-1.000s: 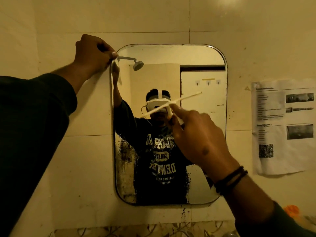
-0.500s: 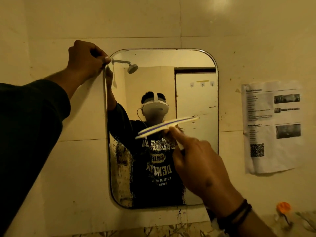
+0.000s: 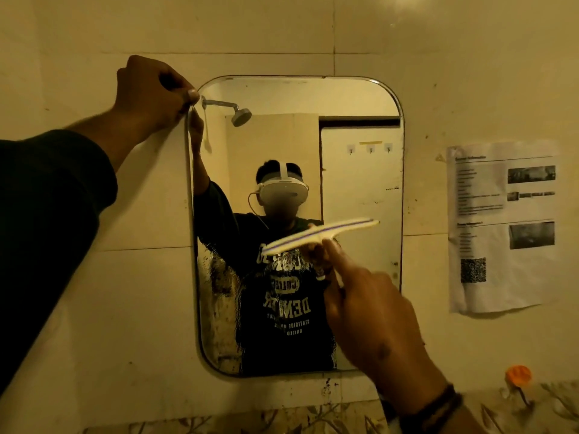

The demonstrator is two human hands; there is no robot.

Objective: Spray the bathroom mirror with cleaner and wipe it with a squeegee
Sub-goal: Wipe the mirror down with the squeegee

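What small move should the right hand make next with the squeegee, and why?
Probably keep drawing the squeegee down the mirror. The right hand grips its handle with the blade about mid-height, glass above looks clear, while streaks and droplets show on the lower part, mostly lower left. The left hand grips the mirror's top left corner, apparently steadying it.

The mirror [image 3: 360,183] is glossy glass, streaked and speckled dark along its lower left, inside a thin shiny metal rim. The squeegee [image 3: 319,234] looks like smooth pale plastic with a dark strip along its blade. The wall [image 3: 94,308] is glossy cream tile. The notice [image 3: 501,227] is matt, wrinkled paper. The sleeve [image 3: 47,198] is dark matt cloth
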